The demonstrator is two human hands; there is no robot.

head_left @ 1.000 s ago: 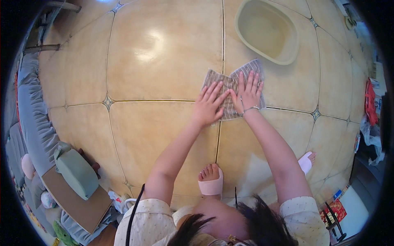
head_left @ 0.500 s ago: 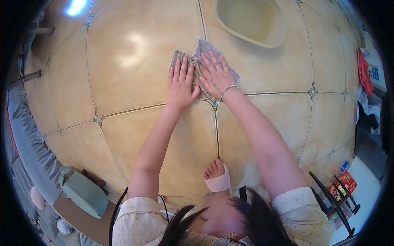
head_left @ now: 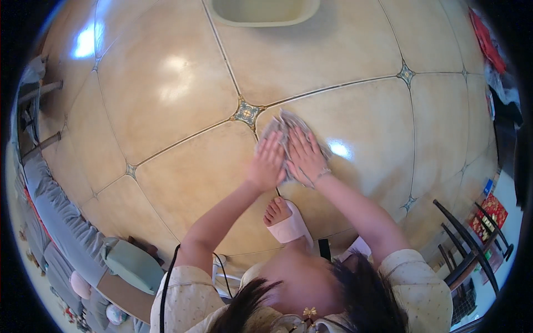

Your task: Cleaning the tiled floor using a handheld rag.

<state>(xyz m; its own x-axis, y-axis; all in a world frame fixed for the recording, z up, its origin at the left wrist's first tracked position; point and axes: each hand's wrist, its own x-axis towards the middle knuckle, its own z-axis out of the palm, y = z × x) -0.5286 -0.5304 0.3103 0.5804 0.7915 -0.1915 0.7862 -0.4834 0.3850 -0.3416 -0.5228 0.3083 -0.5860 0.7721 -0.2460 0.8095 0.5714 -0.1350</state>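
Observation:
A greyish cleaning cloth, crumpled and folded, lies on the glossy beige tile floor just nearer than a patterned tile corner. My left hand presses on its left part, fingers stretched out and slightly blurred. My right hand, with a thin bracelet at the wrist, rests flat on the right part, fingers extended. The two hands are side by side and nearly touch, and much of the cloth is hidden under them. Beyond the cloth stands a cream plastic basin, cut off by the upper edge; it appears to hold water.
My foot in a pale pink slipper is close behind the cloth. A grey sofa and a green box-like item line the left side. At the lower right is a black-framed chair or rack; red fabric hangs farther up.
Both hands have drawn the cloth toward me, off the tile joint, and it is more bunched. The hands are closer together. My view has shifted, so the basin appears farther left and higher.

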